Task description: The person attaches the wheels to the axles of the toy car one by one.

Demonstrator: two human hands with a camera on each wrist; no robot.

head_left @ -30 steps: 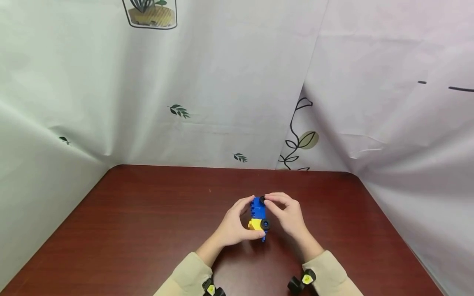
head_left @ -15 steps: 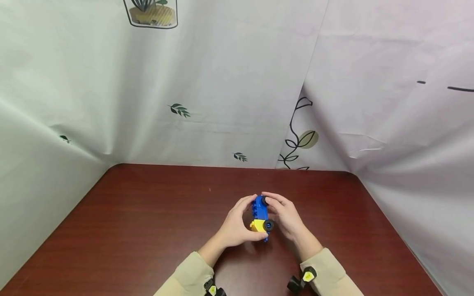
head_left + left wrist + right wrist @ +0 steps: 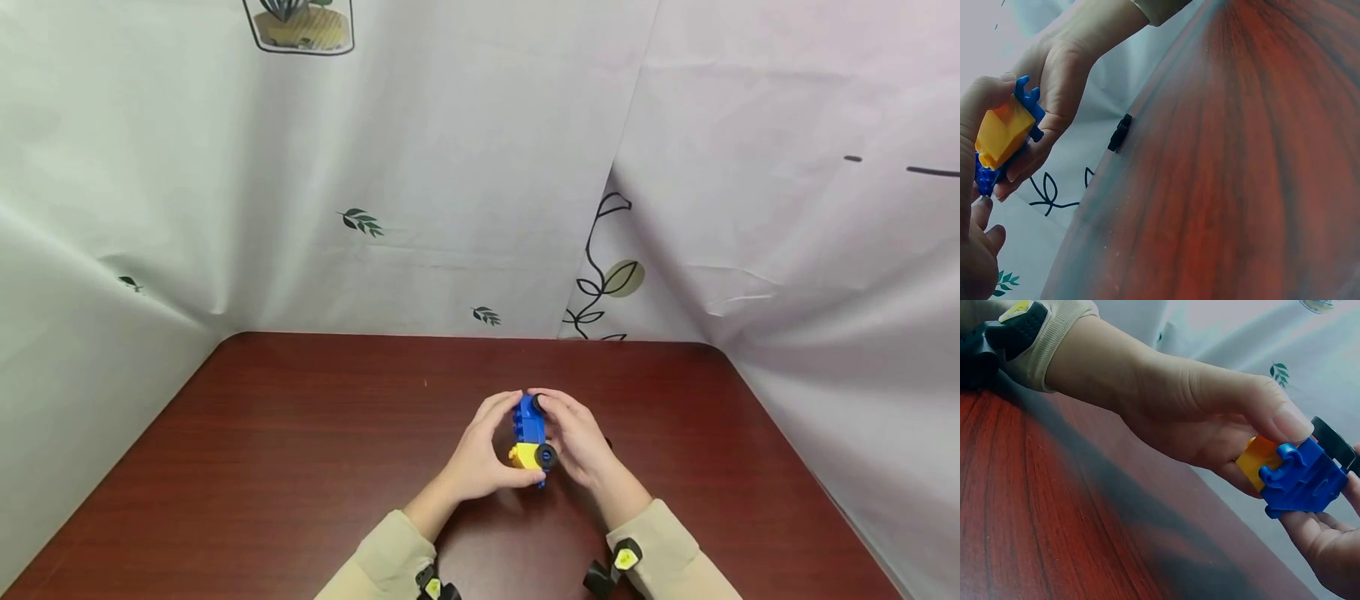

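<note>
A blue and yellow toy brick car [image 3: 530, 425] is held above the table between both hands, its length pointing away from me. Black wheels show on its right side: one near the yellow block [image 3: 523, 456], another at the far end. My left hand [image 3: 477, 458] grips the car from the left, thumb at the near end and fingers at the far end. At the far wheel [image 3: 538, 403], my right hand [image 3: 581, 442] holds the car with its thumb and fingers. The right wrist view shows the car's blue underside [image 3: 1310, 478] and the left thumb pressing its edge.
A small black piece [image 3: 1120, 132] lies on the brown table [image 3: 337, 450], just past the right hand and mostly hidden by it in the head view. White printed cloth [image 3: 450, 167] hangs around the back and sides. Black cameras [image 3: 613, 567] are strapped to both wrists.
The car and left hand have shifted slightly to the right. The right thumb and fingers have closed in around the car's far end. A black piece now shows behind the right hand.
</note>
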